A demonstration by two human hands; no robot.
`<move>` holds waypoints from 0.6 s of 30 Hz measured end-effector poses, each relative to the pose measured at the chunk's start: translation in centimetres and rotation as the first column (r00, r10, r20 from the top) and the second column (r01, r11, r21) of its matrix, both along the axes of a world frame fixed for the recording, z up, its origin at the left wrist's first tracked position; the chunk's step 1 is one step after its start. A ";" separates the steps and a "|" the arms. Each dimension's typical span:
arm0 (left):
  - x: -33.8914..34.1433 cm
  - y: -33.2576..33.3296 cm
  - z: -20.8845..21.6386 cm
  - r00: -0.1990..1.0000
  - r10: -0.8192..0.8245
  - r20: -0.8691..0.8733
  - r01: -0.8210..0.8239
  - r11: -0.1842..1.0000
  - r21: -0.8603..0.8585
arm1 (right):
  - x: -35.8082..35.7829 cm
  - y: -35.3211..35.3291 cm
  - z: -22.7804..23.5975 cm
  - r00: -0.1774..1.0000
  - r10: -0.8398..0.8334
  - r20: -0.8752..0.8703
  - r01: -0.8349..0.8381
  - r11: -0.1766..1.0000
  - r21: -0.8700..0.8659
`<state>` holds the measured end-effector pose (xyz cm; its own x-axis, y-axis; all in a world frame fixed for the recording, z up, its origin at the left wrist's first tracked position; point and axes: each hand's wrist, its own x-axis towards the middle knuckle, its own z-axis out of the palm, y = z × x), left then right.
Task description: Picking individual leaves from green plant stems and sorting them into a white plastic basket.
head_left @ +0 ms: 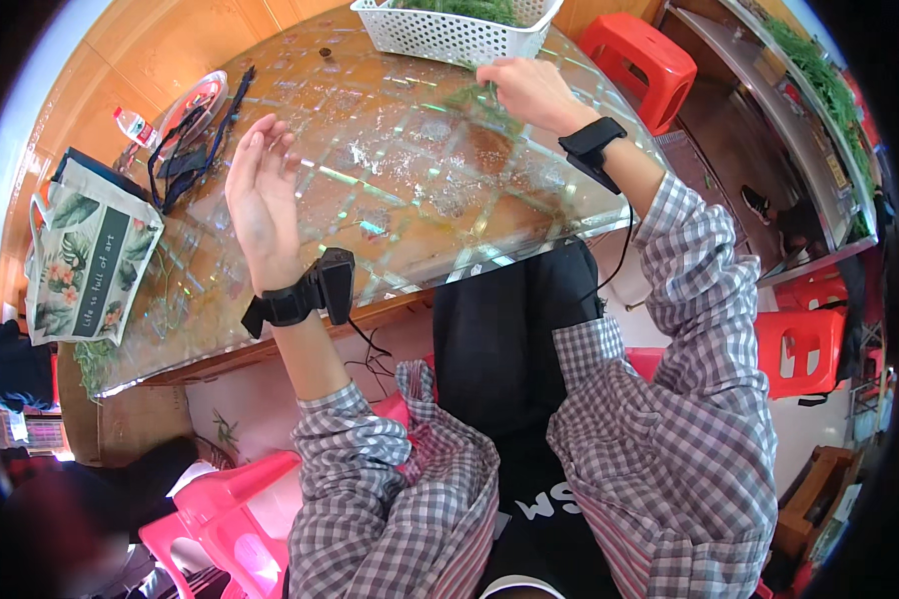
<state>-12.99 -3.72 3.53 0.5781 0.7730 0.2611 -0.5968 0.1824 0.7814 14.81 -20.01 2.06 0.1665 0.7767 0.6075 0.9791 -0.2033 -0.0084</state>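
— What's she got hold of up there, near the top middle of the frame?

— A sprig of green herb (481, 95), thin and stringy. The right hand (529, 92) has its fingers pinched on it, just in front of the white plastic basket (449, 35), which holds more of the same greens. The sprig hangs just over the glass tabletop (420, 170); I can't tell whether it touches.

— And the other hand?

— The left hand (262, 195) is raised over the table at centre left, palm turned inward, fingers spread loose and holding nothing. Both wrists carry a black strap with a small black device; the left one (315, 290) is the plainer to see, with a cable trailing down.

— Anything else on the table?

— Toward the upper left there's a round dish with a red rim (205, 95), a tangle of black straps and cords (185, 160) lying over it, and a small plastic bottle (135, 127) just beyond. At the left edge sits a tote bag with a leaf print (85, 260), with a few green stalks lying beside it.

— Around the table?

— Red plastic stools: one (637, 62) at upper right, another (799, 344) at the right. Pink ones (225, 499) at lower left.
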 end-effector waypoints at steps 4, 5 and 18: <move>0.2 -0.2 0.1 1.000 -0.002 -0.001 0.002 1.000 -0.001 | 1.4 -0.4 0.1 0.999 -0.023 0.029 0.024 0.999 -0.047; 0.3 -0.2 0.1 1.000 0.001 -0.007 -0.001 1.000 0.000 | 1.3 -0.4 0.3 0.999 -0.030 0.038 0.032 0.998 -0.062; 0.6 -0.3 -0.2 0.999 -0.022 -0.040 0.023 1.000 0.010 | 3.2 -2.0 2.4 0.997 0.072 0.005 -0.072 0.993 0.097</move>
<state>-12.40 -3.99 3.36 0.6054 0.7571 0.2455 -0.5609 0.1870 0.8065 18.05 -22.01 4.43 0.1112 0.7239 0.6808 0.9912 -0.1303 -0.0233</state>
